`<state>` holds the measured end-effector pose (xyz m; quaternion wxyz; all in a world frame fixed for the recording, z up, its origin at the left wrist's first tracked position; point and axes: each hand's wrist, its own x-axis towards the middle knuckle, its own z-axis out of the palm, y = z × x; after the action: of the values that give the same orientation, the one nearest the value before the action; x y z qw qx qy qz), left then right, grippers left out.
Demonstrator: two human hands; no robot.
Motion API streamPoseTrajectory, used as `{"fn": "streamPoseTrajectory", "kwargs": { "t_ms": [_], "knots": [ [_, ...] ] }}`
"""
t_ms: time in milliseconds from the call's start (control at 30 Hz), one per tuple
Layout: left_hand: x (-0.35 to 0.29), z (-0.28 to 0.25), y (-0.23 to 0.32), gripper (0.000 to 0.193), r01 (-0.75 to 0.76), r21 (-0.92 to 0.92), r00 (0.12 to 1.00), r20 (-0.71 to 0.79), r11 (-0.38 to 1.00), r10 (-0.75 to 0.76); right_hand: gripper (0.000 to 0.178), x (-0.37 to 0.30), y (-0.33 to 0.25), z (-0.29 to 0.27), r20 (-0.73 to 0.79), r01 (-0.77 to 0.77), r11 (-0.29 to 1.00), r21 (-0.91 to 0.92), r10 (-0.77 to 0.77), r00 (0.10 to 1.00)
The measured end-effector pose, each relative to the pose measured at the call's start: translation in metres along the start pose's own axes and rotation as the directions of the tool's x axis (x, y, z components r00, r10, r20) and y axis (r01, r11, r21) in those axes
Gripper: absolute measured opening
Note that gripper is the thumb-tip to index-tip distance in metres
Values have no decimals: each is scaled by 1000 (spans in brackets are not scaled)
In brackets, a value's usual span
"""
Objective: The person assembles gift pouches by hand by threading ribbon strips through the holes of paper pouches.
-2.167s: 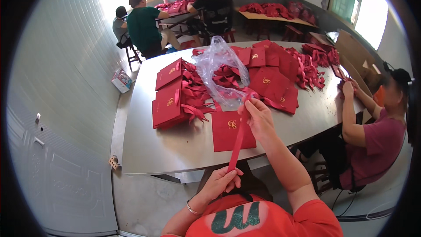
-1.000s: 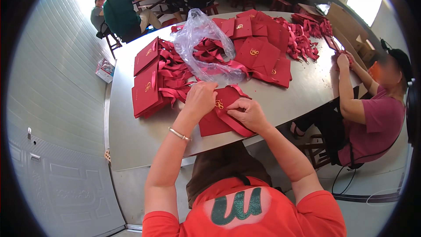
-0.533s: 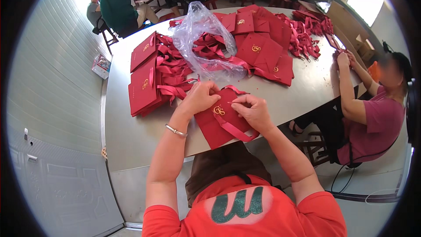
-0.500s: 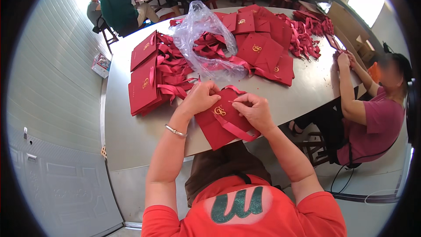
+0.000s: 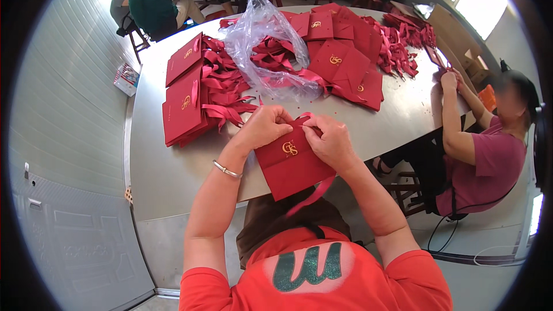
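The person's left hand (image 5: 266,128) is closed at the upper left edge of a flat, rectangular, wine-red paper bag with a gold emblem (image 5: 294,170), its thumb and fingers pinching there. The right hand (image 5: 328,140) is at the upper right edge of the same bag, thumb and forefinger pressed together on a small pale tip (image 5: 302,126) too fine to make out clearly. The two hands are close together but not touching. The bag lies tilted at the near side of a broad, silver metal bench (image 5: 184,187), its lower corner at the front edge, and a flat, pinkish-red ribbon (image 5: 314,196) hangs from beside it over the person's brown-clad lap. A smooth, silver-coloured bangle (image 5: 226,170) circles the left wrist. Beyond the left hand stands a stack of wine-red paper bags (image 5: 184,106), with tangled red ribbons (image 5: 222,89) along its right side. A crumpled, clear plastic bag (image 5: 239,52) rests farther back, between that stack and a spread-out pile of red bags (image 5: 340,63). At the right, a co-worker in a purple short-sleeved shirt (image 5: 492,164) sits handling red material.
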<state>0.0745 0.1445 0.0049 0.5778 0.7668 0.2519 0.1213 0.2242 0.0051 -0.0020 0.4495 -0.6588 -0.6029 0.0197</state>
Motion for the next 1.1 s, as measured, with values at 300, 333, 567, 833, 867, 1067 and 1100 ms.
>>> {"fn": "streamPoseTrajectory", "kwargs": {
  "t_ms": [300, 333, 567, 833, 867, 1067, 1100],
  "knots": [
    [-2, 4, 2, 13, -50, -25, 998, -49, 998, 49, 5, 0, -13, 1, 31, 71, 971, -228, -66, 997],
    [-2, 4, 2, 13, -65, 10, 996, -58, 998, 66, 5, 0, -16, 3, 43, 67, 956, -287, -57, 997],
    [-3, 3, 2, 11, -98, 9, 995, 12, 995, 98, 6, 4, -14, 10, 77, 113, 947, -302, -94, 993],
    [-4, 3, 3, 9, -48, 65, 999, -12, 997, 49, 9, 16, -13, -9, 75, 75, 995, 67, -80, 994],
    [-4, 3, 2, 9, -47, 85, 999, 1, 995, 47, 9, 19, -8, -11, 77, 75, 995, 68, -80, 994],
    [-6, 10, 8, 11, -133, 89, 989, 69, 987, 128, 9, 38, 20, -23, 320, 44, 995, 94, -72, 945],
    [-6, 10, 10, 11, -133, 89, 989, 70, 987, 127, 9, 40, 21, -24, 348, 56, 993, 104, -89, 933]
  ]
}}
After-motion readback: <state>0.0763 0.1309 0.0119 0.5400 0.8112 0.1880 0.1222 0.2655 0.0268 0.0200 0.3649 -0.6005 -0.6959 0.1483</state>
